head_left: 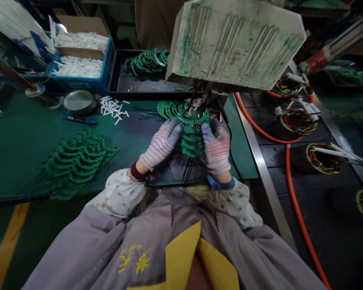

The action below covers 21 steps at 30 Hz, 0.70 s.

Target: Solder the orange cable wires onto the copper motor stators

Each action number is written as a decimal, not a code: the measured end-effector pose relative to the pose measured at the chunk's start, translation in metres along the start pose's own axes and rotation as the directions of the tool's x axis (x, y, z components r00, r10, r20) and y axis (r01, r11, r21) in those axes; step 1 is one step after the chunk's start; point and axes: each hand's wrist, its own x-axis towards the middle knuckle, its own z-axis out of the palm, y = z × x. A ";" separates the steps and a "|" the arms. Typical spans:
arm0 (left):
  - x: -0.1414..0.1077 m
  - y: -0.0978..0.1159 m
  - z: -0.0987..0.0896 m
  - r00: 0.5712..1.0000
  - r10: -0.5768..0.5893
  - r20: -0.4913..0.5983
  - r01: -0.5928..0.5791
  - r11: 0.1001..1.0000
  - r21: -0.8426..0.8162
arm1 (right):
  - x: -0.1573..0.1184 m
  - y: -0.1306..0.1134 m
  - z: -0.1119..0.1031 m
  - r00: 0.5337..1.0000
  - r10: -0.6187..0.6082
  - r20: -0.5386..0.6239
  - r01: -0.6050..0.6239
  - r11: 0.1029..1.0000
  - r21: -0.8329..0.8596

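Pinching an arc-shaped green circuit board [195,121] at its two ends, the left hand [165,141] and right hand [217,146] hold it over the counter [133,147], by similar boards [192,147]; farther off sit loose white tubes [111,107] and a black tray [139,84].

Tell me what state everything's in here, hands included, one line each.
Left hand, gloved, gripping the green arc
Right hand, gloved, gripping its other end
Green arc, held between both hands
Green pieces on the left, laid in overlapping rows
Loose tubes, scattered
Blue box, open, full of white tubes
Black tray, partly filled with green parts
Marker, lying flat
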 end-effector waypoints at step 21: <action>0.035 -0.042 0.016 0.989 -0.145 0.000 0.145 0.988 -0.046 | 0.053 -0.024 0.018 0.976 0.056 0.210 0.126 0.639 -0.759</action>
